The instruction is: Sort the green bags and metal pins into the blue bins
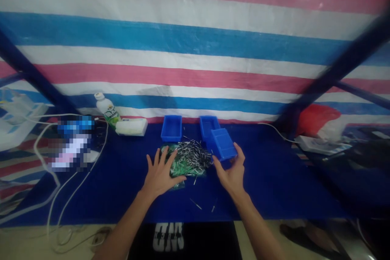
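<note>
A pile of thin metal pieces with dark parts [195, 155], too small to name exactly, lies on a green plastic bag [179, 168] in the middle of the table. My left hand [160, 174] is open, fingers spread, at the left edge of the bag and pile. To the right of the pile, my right hand [231, 172] grips the near end of a tilted blue plastic bin [223, 144], thumb on the left and fingers on the right. The bin's underside faces me, so its inside is hidden. It overlaps another blue bin [209, 122] behind it.
Another blue bin [171, 128] stands behind the pile. Left are a tissue pack [131, 126], a white bottle [107, 109] and looping white cables [59, 183]. A red and white plastic bag [319, 120] sits right. Loose pieces lie near the table's front [268, 211].
</note>
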Demonstrator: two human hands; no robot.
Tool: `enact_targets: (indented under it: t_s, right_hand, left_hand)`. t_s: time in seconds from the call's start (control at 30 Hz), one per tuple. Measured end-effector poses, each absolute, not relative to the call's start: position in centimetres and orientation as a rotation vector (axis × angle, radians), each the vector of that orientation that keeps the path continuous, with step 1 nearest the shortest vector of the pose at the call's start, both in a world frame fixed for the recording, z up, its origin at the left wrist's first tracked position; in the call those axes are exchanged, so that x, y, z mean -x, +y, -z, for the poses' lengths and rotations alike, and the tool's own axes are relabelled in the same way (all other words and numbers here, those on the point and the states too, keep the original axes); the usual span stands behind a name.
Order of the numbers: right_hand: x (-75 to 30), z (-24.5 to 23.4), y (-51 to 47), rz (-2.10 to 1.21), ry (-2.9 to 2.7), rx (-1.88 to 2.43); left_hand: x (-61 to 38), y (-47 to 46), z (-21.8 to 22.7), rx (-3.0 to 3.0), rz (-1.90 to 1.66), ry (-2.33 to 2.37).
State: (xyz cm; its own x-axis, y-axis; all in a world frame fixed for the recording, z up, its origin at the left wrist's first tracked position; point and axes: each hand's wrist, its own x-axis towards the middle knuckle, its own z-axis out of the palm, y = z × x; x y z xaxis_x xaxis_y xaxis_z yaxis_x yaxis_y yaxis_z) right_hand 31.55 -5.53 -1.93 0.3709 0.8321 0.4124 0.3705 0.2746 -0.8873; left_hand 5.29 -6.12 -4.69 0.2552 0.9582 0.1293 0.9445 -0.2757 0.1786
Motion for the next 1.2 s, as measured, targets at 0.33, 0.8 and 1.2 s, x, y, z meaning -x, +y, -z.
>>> enact_targets:
  t_s: [0.33,0.8,1.2]
  right_hand:
    - [-35.8,5.1,-4.5,-0.456,-1.332,1.208]
    - [-40.8,4.9,-3.7,0.019,-1.740,0.971]
    - [-41.2,6.4,-4.6,-0.065,-1.498,1.193]
  left_hand:
    - [-6.7,-9.1,1.8,-2.552,-0.744,1.782]
    - [-20.8,-18.1,5.3,-2.720,-0.366,1.342]
    - [-21.3,-16.3,3.0,-2.575,-0.280,1.284]
